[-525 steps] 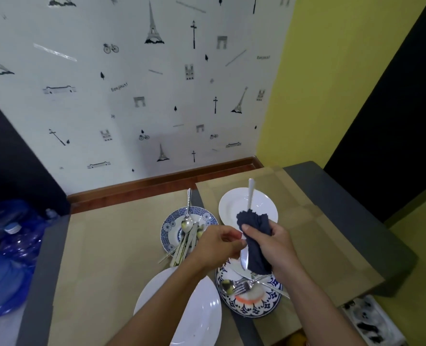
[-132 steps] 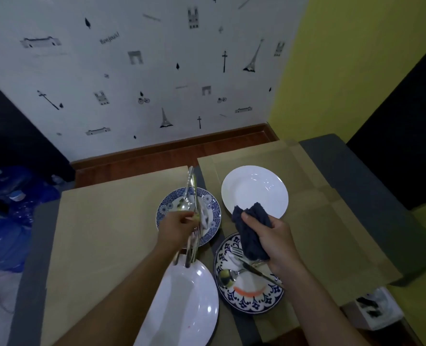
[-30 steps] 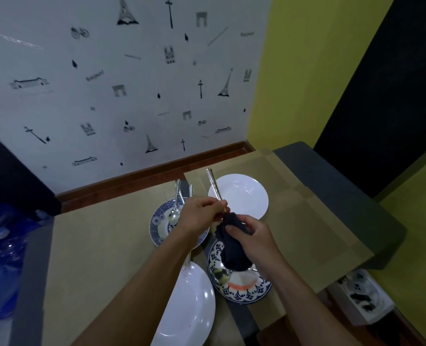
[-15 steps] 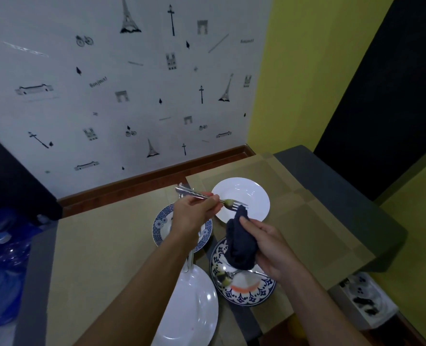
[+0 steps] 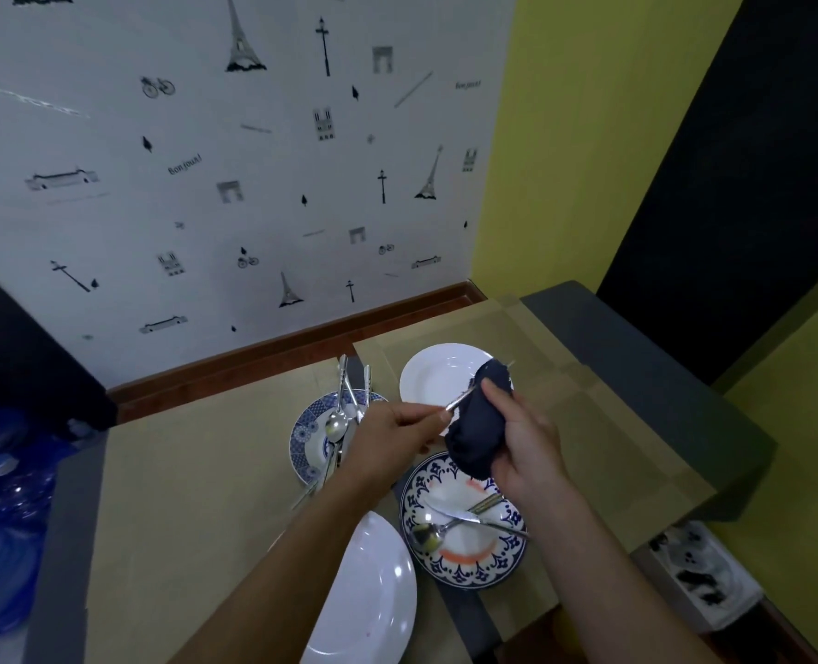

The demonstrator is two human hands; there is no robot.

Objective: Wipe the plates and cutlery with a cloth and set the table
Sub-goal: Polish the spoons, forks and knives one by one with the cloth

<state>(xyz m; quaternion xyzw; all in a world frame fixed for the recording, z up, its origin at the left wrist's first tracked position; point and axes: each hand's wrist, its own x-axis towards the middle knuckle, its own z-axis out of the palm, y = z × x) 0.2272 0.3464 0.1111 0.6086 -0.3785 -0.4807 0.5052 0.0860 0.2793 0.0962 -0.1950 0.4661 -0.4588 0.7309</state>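
Head: right fingers [image 5: 495, 400] wrap cloth [image 5: 476, 436] round utensil [image 5: 456, 404] (left-held).

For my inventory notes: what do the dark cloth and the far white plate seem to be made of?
Dark cloth: soft fabric, matte, bunched in the right hand. Far white plate: probably glazed ceramic, glossy with bright highlights; plastic cannot be excluded.

A metal utensil [image 5: 458, 401] is pinched by the left grip [image 5: 392, 431] and wrapped in a dark cloth [image 5: 476, 433], which is held by the right grip [image 5: 524, 438] above a patterned plate [image 5: 464, 578] on the surface [image 5: 181, 472].
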